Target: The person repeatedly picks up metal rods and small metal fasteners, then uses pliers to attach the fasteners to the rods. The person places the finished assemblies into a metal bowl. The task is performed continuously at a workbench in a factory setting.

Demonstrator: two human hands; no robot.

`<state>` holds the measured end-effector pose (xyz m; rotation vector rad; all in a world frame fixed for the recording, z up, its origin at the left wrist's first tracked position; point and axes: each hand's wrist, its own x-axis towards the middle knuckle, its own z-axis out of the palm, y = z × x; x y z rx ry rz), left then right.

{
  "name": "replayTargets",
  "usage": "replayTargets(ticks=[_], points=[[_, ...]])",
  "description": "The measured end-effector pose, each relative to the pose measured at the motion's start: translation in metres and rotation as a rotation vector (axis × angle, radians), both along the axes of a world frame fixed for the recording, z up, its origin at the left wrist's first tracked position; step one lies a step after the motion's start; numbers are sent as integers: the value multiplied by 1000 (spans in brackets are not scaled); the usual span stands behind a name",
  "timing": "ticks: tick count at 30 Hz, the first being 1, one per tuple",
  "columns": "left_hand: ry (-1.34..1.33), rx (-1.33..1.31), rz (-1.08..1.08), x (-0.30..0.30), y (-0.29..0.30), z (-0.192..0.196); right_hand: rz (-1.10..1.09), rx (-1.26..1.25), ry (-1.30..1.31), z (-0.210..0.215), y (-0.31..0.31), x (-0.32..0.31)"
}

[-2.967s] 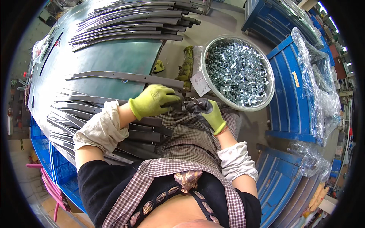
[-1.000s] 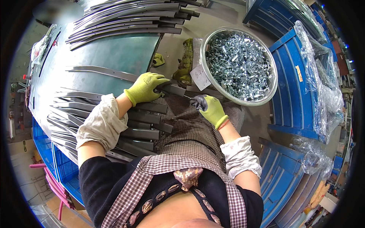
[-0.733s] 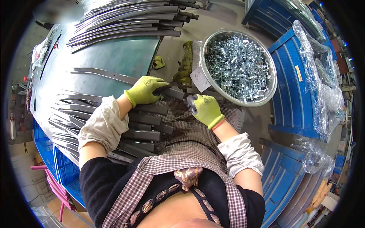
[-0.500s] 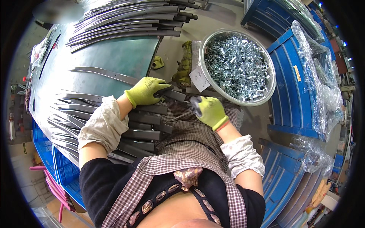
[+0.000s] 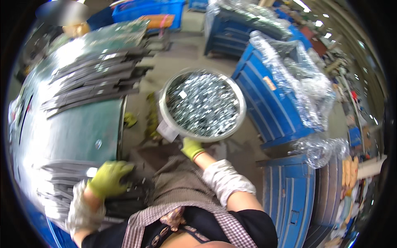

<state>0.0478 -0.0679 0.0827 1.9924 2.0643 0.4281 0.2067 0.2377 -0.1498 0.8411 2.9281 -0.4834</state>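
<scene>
My left hand [image 5: 109,178], in a yellow-green glove with dark fingers, is over the near pile of dark metal bars [image 5: 62,177] on the green table. Its fingers are smeared by motion, and whether they touch a bar is unclear. Against the near rim of a round metal basin [image 5: 244,108] is my right hand [image 5: 191,148], gloved alike. Its dark fingertips are blurred and partly hidden, so I cannot make out anything in them. Small shiny metal clips [image 5: 204,103] fill the basin. A white paper tag [image 5: 167,131] hangs by its left side.
More dark bars [image 5: 95,78] lie across the far part of the green table [image 5: 89,132]. Blue metal bins [image 5: 273,99] with clear plastic wrap [image 5: 297,78] stand to the right. A yellow-green glove [image 5: 130,120] is beside the table edge. Blue crates [image 5: 173,10] stand far back.
The view has swung right. My left hand has moved from the bar it gripped to over the near pile. My right hand has come to the basin's near rim.
</scene>
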Motion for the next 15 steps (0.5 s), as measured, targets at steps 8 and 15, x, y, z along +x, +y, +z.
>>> replayTargets(ticks=[8, 15], points=[[161, -87, 206, 33, -46, 21, -20, 276, 30, -50, -6, -18], [-116, -78, 394, 32, -62, -14, -64, -275, -151, 31, -16, 20]])
